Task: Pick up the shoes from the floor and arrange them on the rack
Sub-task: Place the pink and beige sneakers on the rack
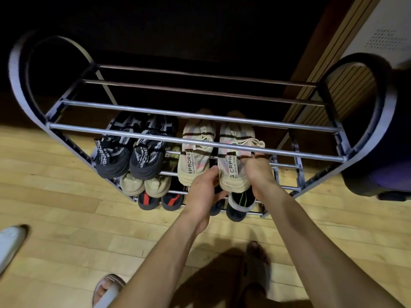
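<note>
A grey metal shoe rack [195, 141] with bar shelves stands on the wooden floor. On its second tier sit a black pair [133, 150] at left and a beige pair at right. My left hand [203, 192] and my right hand [259, 172] both grip the heel end of the right beige shoe [235, 156], one on each side. The left beige shoe [195, 152] rests beside it. Lower tiers hold another beige pair [144, 184], a black-and-red pair [160, 200] and a black shoe with green stripes [241, 202]. The top tier is bare.
A dark purple container [378, 174] stands at the rack's right end. Wooden panelling [322, 74] rises behind on the right. My feet in sandals [109, 287] are at the bottom, and a white object [11, 241] lies at the left edge.
</note>
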The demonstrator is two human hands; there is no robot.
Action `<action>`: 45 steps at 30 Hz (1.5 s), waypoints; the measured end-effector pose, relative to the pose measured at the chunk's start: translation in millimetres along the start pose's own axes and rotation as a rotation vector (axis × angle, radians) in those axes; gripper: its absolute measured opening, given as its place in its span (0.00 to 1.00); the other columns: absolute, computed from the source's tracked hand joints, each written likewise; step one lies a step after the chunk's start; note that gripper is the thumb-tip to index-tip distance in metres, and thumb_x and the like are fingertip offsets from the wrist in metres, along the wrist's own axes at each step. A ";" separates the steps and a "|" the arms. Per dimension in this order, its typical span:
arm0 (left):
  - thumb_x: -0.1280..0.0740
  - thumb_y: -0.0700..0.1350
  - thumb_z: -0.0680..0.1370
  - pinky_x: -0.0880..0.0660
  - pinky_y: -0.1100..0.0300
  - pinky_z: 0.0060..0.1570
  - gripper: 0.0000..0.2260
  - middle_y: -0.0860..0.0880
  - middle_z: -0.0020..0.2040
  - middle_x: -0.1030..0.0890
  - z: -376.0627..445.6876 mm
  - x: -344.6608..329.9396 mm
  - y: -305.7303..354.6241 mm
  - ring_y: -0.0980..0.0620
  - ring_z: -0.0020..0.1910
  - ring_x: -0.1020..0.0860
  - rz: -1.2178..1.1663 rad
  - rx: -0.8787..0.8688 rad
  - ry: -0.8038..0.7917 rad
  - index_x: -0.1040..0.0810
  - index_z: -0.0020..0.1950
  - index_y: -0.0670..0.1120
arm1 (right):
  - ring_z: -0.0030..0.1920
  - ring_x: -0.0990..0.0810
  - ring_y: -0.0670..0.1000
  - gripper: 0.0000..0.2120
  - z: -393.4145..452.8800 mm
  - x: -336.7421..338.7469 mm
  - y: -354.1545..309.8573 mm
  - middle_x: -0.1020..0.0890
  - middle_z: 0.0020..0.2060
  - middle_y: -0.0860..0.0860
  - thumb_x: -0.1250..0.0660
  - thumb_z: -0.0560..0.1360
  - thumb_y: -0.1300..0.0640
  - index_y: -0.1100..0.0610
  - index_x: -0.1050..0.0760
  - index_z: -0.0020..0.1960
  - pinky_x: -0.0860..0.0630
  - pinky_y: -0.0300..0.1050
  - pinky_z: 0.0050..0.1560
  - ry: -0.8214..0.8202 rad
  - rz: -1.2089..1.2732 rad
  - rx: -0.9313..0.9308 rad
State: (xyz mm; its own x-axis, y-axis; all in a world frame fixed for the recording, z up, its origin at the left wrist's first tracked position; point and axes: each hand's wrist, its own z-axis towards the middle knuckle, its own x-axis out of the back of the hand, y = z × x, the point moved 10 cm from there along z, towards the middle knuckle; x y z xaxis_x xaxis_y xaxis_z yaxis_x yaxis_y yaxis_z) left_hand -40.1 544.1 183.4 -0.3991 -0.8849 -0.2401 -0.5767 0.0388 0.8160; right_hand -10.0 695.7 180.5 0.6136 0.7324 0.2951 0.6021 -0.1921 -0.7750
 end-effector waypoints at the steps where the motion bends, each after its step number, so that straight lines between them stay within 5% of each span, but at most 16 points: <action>1: 0.43 0.47 0.82 0.23 0.61 0.47 0.14 0.51 0.50 0.14 0.1 -2.9 0.2 0.59 0.48 0.18 -0.002 0.000 -0.011 0.17 0.52 0.47 | 0.44 0.17 0.61 0.07 0.6 -2.0 0.0 0.16 0.43 0.61 0.39 0.75 0.60 0.59 0.23 0.41 0.22 0.57 0.46 -0.008 -0.044 0.010; 5: 0.42 0.45 0.82 0.25 0.65 0.45 0.13 0.60 0.34 0.17 -0.9 -10.2 0.6 0.66 0.35 0.21 -0.020 -0.017 -0.007 0.22 0.42 0.49 | 0.56 0.23 0.60 0.14 1.6 -9.3 -1.7 0.21 0.53 0.59 0.44 0.79 0.53 0.59 0.26 0.57 0.26 0.53 0.54 0.008 -0.247 0.062; 7: 0.42 0.45 0.82 0.25 0.63 0.47 0.12 0.59 0.35 0.17 -1.8 -10.0 1.1 0.66 0.36 0.20 -0.032 -0.015 -0.003 0.21 0.43 0.49 | 0.63 0.29 0.62 0.16 -0.4 -8.6 -2.9 0.25 0.59 0.58 0.44 0.80 0.54 0.60 0.28 0.63 0.29 0.55 0.62 0.034 -0.303 0.051; 13: 0.45 0.47 0.83 0.25 0.55 0.52 0.15 0.50 0.55 0.16 -4.9 -5.8 0.7 0.55 0.54 0.21 0.005 -0.002 -0.020 0.19 0.58 0.47 | 0.53 0.20 0.60 0.10 3.0 -10.1 4.8 0.19 0.52 0.57 0.40 0.77 0.59 0.59 0.25 0.56 0.20 0.57 0.53 0.003 -0.287 0.059; 21: 0.43 0.45 0.82 0.25 0.54 0.61 0.14 0.50 0.57 0.17 -3.6 -7.7 4.5 0.55 0.59 0.21 -0.045 -0.037 -0.001 0.21 0.63 0.46 | 0.44 0.18 0.59 0.09 7.7 4.0 6.3 0.18 0.43 0.58 0.38 0.72 0.69 0.58 0.23 0.46 0.18 0.57 0.48 0.051 -0.166 0.063; 25: 0.40 0.43 0.82 0.25 0.58 0.57 0.12 0.61 0.45 0.15 0.1 -3.8 10.3 0.67 0.45 0.19 -0.104 -0.076 0.038 0.23 0.63 0.47 | 0.38 0.22 0.54 0.09 11.0 9.0 2.0 0.19 0.41 0.57 0.41 0.74 0.69 0.58 0.28 0.39 0.22 0.49 0.42 0.096 -0.083 0.066; 31: 0.40 0.44 0.81 0.29 0.52 0.67 0.16 0.53 0.62 0.21 5.9 0.6 2.8 0.58 0.61 0.25 -0.109 -0.045 0.084 0.26 0.68 0.46 | 0.38 0.27 0.52 0.11 9.3 7.5 -3.0 0.25 0.40 0.53 0.41 0.76 0.68 0.55 0.30 0.39 0.29 0.45 0.43 0.096 -0.125 0.083; 37: 0.42 0.44 0.82 0.26 0.60 0.50 0.14 0.49 0.58 0.18 7.9 3.7 5.4 0.55 0.55 0.22 -0.058 -0.081 0.073 0.21 0.62 0.44 | 0.35 0.30 0.51 0.12 8.9 5.6 -2.8 0.28 0.35 0.52 0.41 0.77 0.65 0.56 0.34 0.35 0.33 0.45 0.43 0.062 -0.109 0.049; 40: 0.43 0.44 0.82 0.26 0.59 0.53 0.14 0.51 0.56 0.17 6.0 2.4 8.0 0.56 0.56 0.21 -0.016 -0.097 0.042 0.19 0.59 0.47 | 0.34 0.30 0.52 0.09 8.2 5.1 -1.1 0.26 0.36 0.53 0.41 0.76 0.65 0.58 0.30 0.38 0.33 0.46 0.43 0.046 -0.085 0.046; 45: 0.41 0.46 0.81 0.27 0.57 0.61 0.16 0.52 0.65 0.22 9.1 4.1 1.5 0.55 0.64 0.25 -0.001 -0.072 0.069 0.24 0.67 0.47 | 0.39 0.25 0.52 0.08 7.0 3.8 -3.6 0.23 0.38 0.51 0.39 0.76 0.65 0.55 0.27 0.42 0.27 0.47 0.46 0.033 -0.077 0.097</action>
State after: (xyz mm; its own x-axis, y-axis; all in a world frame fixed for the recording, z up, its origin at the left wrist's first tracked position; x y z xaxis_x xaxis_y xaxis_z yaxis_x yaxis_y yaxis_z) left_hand -49.1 544.8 178.8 -0.3468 -0.9150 -0.2060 -0.5236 0.0066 0.8519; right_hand -13.4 703.8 180.5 0.5847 0.7207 0.3725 0.5968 -0.0711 -0.7992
